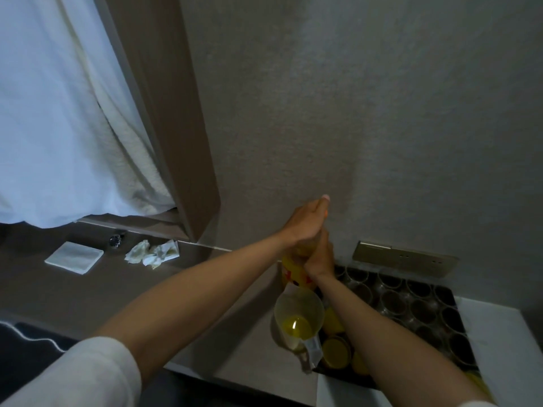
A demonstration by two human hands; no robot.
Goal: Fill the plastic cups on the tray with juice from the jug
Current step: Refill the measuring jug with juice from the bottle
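Head view shows our left hand [305, 224] over the top of a yellow juice bottle [295, 274], fingers lying fairly straight across it. Our right hand [320, 257] curls round the bottle's neck just below. The bottle stands at the far left corner of the dark tray [458, 315], against the wall. Just in front of it, at the tray's left edge, stands the clear jug [298, 315] with a little yellow juice in its bottom. Empty plastic cups [411, 301] fill the tray's right part in rows; filled cups [335, 351] sit at its near left corner. Farther left on the countertop [205, 289] lie a folded napkin [74, 256], crumpled tissues [152, 251] and a wristwatch [115, 241].
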